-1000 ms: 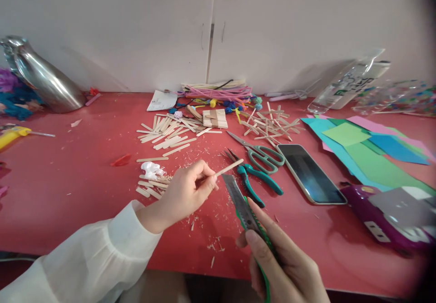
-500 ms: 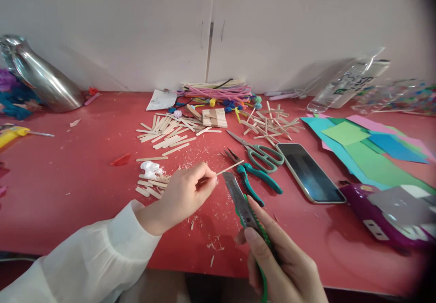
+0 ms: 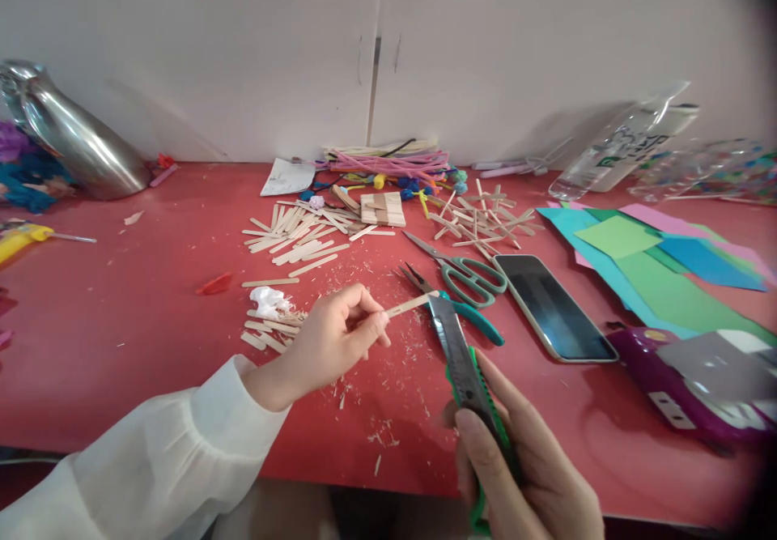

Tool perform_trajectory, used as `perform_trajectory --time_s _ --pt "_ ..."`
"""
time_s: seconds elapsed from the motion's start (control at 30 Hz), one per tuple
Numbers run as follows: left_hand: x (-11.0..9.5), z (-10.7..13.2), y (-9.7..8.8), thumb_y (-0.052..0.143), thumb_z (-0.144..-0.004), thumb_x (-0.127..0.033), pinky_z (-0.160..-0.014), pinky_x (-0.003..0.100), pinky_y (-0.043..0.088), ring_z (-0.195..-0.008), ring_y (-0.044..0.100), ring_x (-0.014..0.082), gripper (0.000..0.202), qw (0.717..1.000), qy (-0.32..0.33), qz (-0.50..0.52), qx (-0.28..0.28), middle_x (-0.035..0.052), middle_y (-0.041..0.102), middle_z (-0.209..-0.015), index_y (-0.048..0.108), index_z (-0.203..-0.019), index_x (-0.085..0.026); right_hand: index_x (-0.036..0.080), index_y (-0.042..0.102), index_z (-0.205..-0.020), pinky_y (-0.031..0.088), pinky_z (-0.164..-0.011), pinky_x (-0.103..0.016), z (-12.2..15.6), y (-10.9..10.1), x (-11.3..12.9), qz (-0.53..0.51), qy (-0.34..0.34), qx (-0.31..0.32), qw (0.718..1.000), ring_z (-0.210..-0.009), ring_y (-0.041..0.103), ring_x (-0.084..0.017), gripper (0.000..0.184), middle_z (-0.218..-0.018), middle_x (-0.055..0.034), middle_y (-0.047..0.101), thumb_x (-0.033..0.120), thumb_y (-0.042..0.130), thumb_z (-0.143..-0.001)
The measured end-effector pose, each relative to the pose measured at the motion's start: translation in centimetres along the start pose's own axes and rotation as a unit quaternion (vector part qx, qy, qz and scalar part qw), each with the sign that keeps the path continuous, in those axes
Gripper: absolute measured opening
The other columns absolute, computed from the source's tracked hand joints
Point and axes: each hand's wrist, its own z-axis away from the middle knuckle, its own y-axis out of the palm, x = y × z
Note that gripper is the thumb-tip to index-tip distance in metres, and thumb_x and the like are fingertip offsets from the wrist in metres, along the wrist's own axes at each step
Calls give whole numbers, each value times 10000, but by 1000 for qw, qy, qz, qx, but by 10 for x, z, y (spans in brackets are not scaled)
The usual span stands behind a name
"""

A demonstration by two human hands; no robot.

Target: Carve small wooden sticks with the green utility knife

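Note:
My left hand (image 3: 340, 329) pinches a wooden craft stick (image 3: 409, 305) near one end, its far end pointing right. A dark mark or slit shows on the stick close to my fingers. In my right hand (image 3: 522, 459) is a green utility knife (image 3: 467, 386) with its blade extended. The blade tip is at the stick's far end; whether it touches I cannot tell. Teal-handled pliers (image 3: 479, 321) lie behind the blade, partly covered by it. Wood shavings (image 3: 382, 431) are scattered on the red table (image 3: 200, 338) under both hands.
Scissors (image 3: 473, 277) and a phone (image 3: 554, 305) lie beyond my right hand. Loose craft sticks (image 3: 300, 228) and crossed sticks (image 3: 486, 216) spread behind. Coloured paper (image 3: 668, 281), a purple glue gun or similar tool (image 3: 685, 386) and a bottle (image 3: 619, 147) are right; a metal jug (image 3: 85, 135) stands left.
My right hand has shifted right with the knife, its blade now at the stick's far end. The stick has turned in my left fingers, showing its flat face.

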Motion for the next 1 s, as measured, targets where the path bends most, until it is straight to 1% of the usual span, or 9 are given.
perform_trajectory --time_s 0.1,0.17,0.23,0.33,0.47,0.53,0.67,0.9,1.0 --pt "0 -2 0 482 -865 -279 -444 160 398 -454 490 48 164 998 -30 49 11 -8 654 -677 480 -744 -168 244 642 -1137 564 -679 -294 -1 2 -4 82 -96 -2 992 -805 684 -211 373 -1010 -51 706 333 610 -776" --pt "-1 -3 0 495 -859 -285 -448 160 398 -459 489 48 168 998 -29 58 2 -11 647 -669 481 -741 -168 248 648 -1126 555 -728 -291 -2 2 -8 126 -151 7 980 -883 675 -219 343 -1059 -47 692 301 587 -792" --pt "-1 -2 0 503 -854 -291 -451 165 397 -460 484 49 170 998 -24 54 -6 -15 636 -657 487 -740 -167 258 630 -1156 555 -624 -236 -4 0 -12 171 -190 14 967 -851 683 -205 351 -1059 -51 690 273 551 -814" --pt "-2 -1 0 503 -846 -251 -460 171 388 -472 476 54 153 999 -13 29 -22 -16 621 -635 499 -720 -165 254 596 -1209 497 -451 -182 -5 -2 -15 226 -235 27 945 -686 687 -167 385 -991 -69 699 262 512 -833" --pt "-1 1 0 508 -824 -197 -505 180 394 -528 492 66 136 999 18 -6 -43 -15 607 -628 508 -693 -161 259 547 -1262 449 -412 -176 -6 -5 -14 279 -283 41 917 -447 581 -91 411 -830 -39 689 257 498 -854" --pt "0 0 1 516 -814 -189 -515 184 393 -534 484 68 124 998 31 -16 -47 -21 588 -617 512 -693 -160 280 522 -1280 436 -415 -171 -6 -4 -12 306 -299 32 903 -445 576 -82 419 -790 -13 680 254 493 -862" --pt "2 -2 1 524 -809 -199 -504 187 379 -523 457 67 117 998 33 -22 -51 -30 554 -602 513 -700 -160 309 494 -1293 408 -408 -167 -5 -2 -7 337 -323 5 884 -529 639 -90 420 -858 2 707 244 471 -879" --pt "2 0 1 519 -805 -197 -520 186 395 -537 478 72 110 998 35 -30 -43 -29 561 -607 517 -702 -160 300 555 -1232 379 -391 -179 -5 1 -2 370 -337 -21 865 -478 611 -70 363 -809 20 707 252 435 -893" --pt "2 0 1 516 -807 -200 -524 188 394 -547 481 75 109 996 41 -57 -46 -25 565 -620 535 -708 -160 313 590 -1197 354 -388 -214 -5 1 0 415 -347 -27 840 -507 619 -97 380 -791 12 704 205 437 -866"
